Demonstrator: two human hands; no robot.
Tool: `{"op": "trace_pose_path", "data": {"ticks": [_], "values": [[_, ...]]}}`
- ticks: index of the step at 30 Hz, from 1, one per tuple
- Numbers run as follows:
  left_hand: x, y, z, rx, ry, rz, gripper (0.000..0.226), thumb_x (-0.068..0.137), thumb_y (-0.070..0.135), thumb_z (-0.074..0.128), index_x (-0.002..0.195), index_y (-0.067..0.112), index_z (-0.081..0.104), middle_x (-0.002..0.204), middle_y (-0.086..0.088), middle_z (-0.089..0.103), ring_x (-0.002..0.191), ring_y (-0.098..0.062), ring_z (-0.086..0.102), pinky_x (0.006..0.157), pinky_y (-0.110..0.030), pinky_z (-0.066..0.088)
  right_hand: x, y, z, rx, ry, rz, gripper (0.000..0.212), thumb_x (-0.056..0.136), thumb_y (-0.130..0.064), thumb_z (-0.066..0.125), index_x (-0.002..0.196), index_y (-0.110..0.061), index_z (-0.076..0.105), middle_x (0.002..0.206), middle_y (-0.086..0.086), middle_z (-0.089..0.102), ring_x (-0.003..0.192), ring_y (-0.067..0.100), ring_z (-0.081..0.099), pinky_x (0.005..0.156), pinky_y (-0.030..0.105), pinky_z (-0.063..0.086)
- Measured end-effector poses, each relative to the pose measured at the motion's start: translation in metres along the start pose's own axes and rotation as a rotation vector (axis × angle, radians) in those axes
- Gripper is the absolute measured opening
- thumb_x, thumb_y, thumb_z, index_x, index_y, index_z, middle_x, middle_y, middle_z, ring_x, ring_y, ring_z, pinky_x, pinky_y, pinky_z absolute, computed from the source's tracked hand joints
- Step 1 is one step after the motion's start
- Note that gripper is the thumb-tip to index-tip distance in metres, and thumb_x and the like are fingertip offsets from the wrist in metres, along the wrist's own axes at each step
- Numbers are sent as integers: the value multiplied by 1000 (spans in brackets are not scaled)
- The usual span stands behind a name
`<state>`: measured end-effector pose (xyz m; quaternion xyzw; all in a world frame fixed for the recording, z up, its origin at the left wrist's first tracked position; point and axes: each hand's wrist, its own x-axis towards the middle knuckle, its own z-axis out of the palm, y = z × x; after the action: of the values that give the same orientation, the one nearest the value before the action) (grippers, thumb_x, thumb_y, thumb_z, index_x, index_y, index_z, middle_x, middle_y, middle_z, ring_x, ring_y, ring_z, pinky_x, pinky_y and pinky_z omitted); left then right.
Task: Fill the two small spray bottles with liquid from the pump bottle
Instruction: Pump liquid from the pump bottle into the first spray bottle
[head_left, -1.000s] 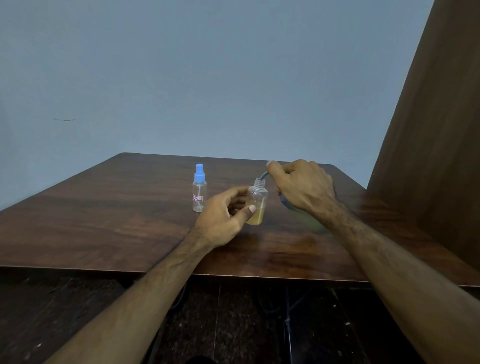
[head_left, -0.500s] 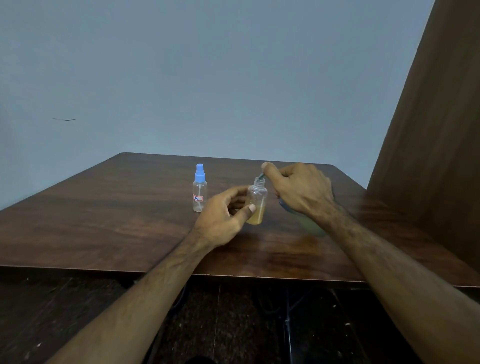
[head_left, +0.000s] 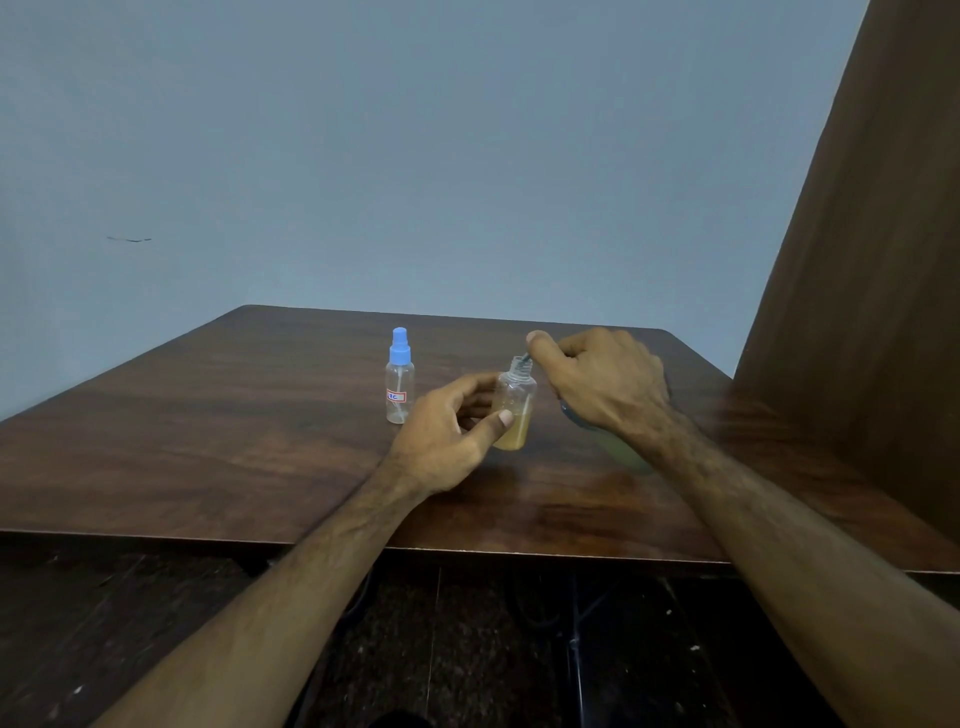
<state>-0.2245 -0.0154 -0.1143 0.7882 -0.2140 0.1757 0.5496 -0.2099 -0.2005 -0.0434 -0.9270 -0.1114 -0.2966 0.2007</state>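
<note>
An uncapped small clear spray bottle (head_left: 514, 410) stands on the wooden table (head_left: 208, 441), its lower part filled with yellow liquid. My left hand (head_left: 447, 436) wraps around it from the left. My right hand (head_left: 602, 379) covers the pump bottle (head_left: 618, 447), of which only a greenish body and a thin nozzle (head_left: 524, 358) show. The nozzle tip is at the open bottle's neck. A second small spray bottle (head_left: 400, 376) with a blue cap and a red-edged label stands to the left, looking empty.
A tall brown wooden panel (head_left: 857, 286) rises at the table's right side. A grey-blue wall (head_left: 415, 156) stands behind the far edge. Below the near edge is a dark floor (head_left: 467, 649).
My right hand has pressed down and shifted slightly left, bringing the nozzle tip lower onto the open bottle's neck. My left hand and both small bottles have stayed put.
</note>
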Motion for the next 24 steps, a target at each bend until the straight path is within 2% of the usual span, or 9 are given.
{"op": "trace_pose_path", "data": {"ticks": [5,8,11,18,24], "values": [[1,-1,0,17,-6,-3,41,94,12,69,134,12,61,117,1,73,110,-5,68,95,-19,53,0,-2,-3,17,1,-1,59,88,-55,36,51,-13,55,49,0,57,52,19,54,61,30,41],[1,-1,0,14,-2,-7,40,94,12,69,133,14,61,116,3,73,109,-3,68,94,-16,52,2,-2,-4,20,-13,7,64,89,-58,34,59,-10,64,60,5,68,60,24,62,60,29,41],[0,0,1,9,-3,-1,39,94,10,69,132,16,61,114,4,73,107,0,68,91,-13,51,3,1,-2,-23,-1,-6,72,93,-65,33,65,-9,68,64,5,71,65,23,65,59,28,38],[0,-1,0,24,-8,1,41,94,13,70,134,14,61,117,3,73,109,-4,68,96,-19,52,2,-2,-5,-5,11,-15,62,90,-55,35,61,-9,65,61,6,69,61,24,62,60,29,40],[1,-2,0,21,-7,5,42,94,13,69,135,12,61,117,3,73,110,-4,68,96,-22,53,3,-1,-4,-45,9,-17,72,95,-64,35,63,-8,67,62,5,70,62,22,64,59,27,38]]}}
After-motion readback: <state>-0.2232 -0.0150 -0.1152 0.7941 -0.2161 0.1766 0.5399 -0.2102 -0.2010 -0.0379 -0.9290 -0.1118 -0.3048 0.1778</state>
